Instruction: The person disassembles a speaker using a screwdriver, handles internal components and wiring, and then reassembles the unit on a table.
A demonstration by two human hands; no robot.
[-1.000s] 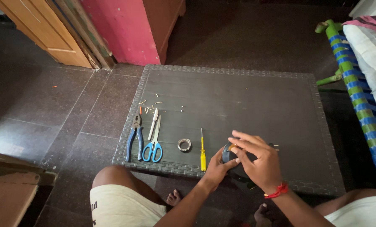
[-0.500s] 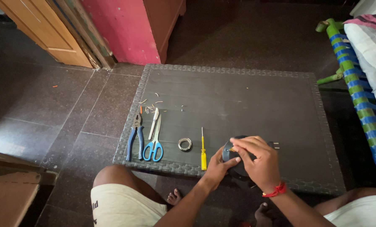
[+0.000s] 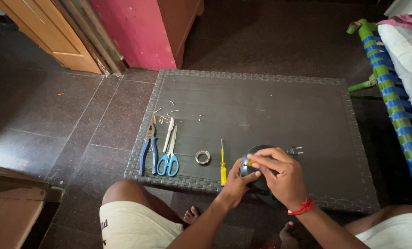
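Both hands [image 3: 261,177] grip a round, seemingly plastic, dark housing [image 3: 254,154].

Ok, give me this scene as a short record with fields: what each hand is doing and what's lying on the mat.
left hand: steadies a round dark object from its left side
right hand: fingers on top of the same object
plug: just right of the object
mat: dark woven, on the floor
tools, left to right: blue pliers, blue scissors, tape roll, yellow screwdriver
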